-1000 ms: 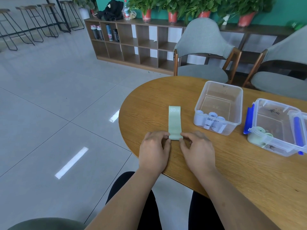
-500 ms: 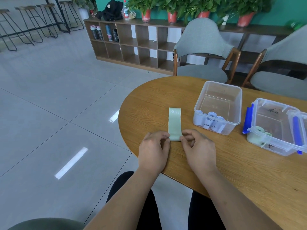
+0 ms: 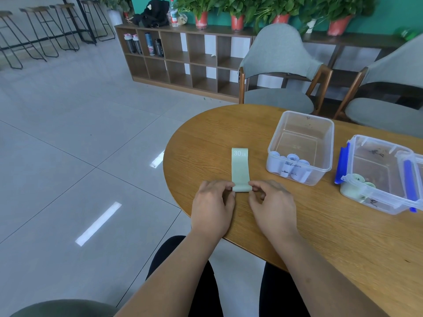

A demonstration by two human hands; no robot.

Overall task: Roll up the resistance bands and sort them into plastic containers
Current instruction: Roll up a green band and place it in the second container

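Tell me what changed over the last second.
Little. The left hand and right hand still pinch the near end of the green band, now turned into a small roll; the right hand's fingers have curled more. The band's far end, the clear container, the blue-clipped container and the table stayed put.

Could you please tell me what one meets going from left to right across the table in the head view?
Left hand → green resistance band → right hand → open clear container → blue-latched container.

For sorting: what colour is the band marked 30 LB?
The flat rubber band is pale green; head view.
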